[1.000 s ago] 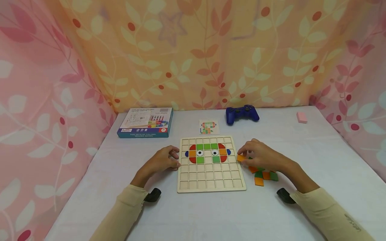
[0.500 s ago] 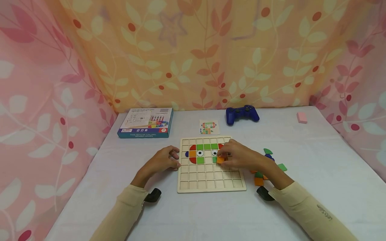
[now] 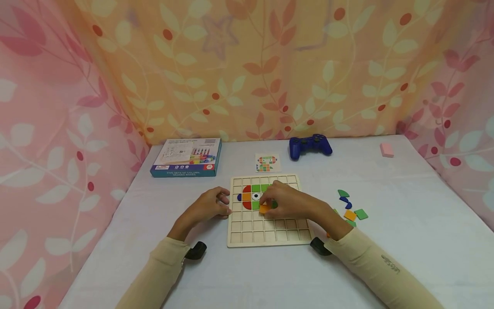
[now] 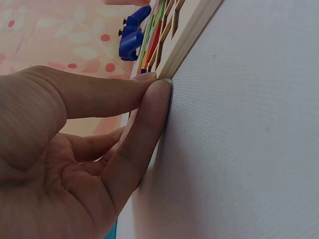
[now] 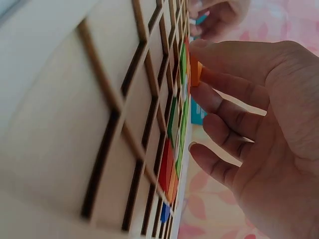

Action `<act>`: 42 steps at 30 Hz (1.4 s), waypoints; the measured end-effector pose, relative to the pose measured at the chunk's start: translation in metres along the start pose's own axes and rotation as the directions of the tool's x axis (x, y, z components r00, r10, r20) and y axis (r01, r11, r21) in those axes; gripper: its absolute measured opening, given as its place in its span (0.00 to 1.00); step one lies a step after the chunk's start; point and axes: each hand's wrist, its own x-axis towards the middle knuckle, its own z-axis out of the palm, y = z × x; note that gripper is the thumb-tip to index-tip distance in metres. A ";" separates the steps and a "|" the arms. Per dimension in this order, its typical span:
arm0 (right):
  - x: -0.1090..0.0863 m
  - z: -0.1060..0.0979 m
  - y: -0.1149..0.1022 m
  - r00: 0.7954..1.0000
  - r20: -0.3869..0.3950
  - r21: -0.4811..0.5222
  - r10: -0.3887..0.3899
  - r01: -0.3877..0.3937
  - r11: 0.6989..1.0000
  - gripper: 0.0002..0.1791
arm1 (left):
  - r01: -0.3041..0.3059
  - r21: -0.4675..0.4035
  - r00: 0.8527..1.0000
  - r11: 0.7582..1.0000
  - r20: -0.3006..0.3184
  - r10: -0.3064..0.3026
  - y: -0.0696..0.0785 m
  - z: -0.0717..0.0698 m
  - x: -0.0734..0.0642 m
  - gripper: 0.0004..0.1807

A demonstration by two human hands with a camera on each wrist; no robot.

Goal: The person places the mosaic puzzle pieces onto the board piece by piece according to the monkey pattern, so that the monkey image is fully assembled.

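My right hand (image 3: 287, 201) pinches an orange square tile (image 3: 264, 209) between thumb and fingertips, over the middle of the wooden grid board (image 3: 247, 237). In the right wrist view the orange tile (image 5: 195, 73) stands on edge close to the board's surface, while the other fingers hang loosely curled. Red, green, orange and blue pieces and a white eye tile (image 3: 256, 196) lie in the upper cells; my right hand hides those on the right. At the board's left edge, my left hand (image 3: 208, 204) holds the rim with thumb and finger (image 4: 158, 97) pressed together there.
Loose tiles, among them a green square (image 3: 361, 214), lie right of the board, partly behind the right forearm. Behind the board lies a pattern card (image 3: 268, 163). A boxed set (image 3: 186, 157), a blue game controller (image 3: 310, 146) and a pink block (image 3: 387, 150) sit further back.
My right hand has carried the orange tile leftward from the loose pieces, across the board's right side to its middle. The left hand has stayed at the left edge.
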 end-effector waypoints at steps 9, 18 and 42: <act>0.011 0.007 -0.009 0.996 0.008 -0.048 -0.089 0.089 0.995 0.15 | -0.002 0.009 1.000 1.000 0.008 0.002 0.001 -0.001 -0.001 0.31; 0.015 0.010 -0.011 0.995 0.039 -0.108 -0.096 0.099 0.989 0.16 | -0.004 0.015 1.000 1.000 0.011 0.004 0.000 -0.001 0.000 0.31; -0.020 -0.005 0.009 1.000 0.019 0.051 0.021 -0.022 0.998 0.14 | -0.008 0.017 1.000 1.000 0.005 0.008 0.001 -0.001 -0.001 0.32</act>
